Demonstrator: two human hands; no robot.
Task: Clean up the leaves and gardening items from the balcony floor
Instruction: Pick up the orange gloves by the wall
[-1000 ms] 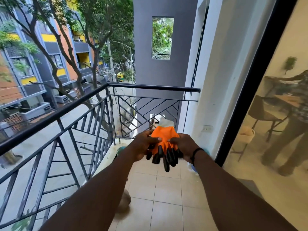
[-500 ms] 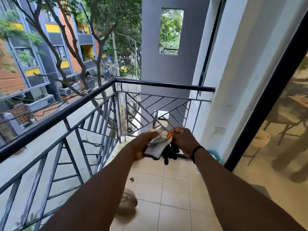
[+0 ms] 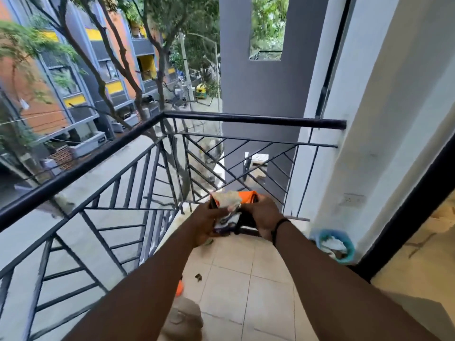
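Gloves (image 3: 247, 196) raised higher, both hands gripping

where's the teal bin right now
In the head view the teal bin sits on the tiled floor at the right, in the corner against the white wall, just right of the right hand.
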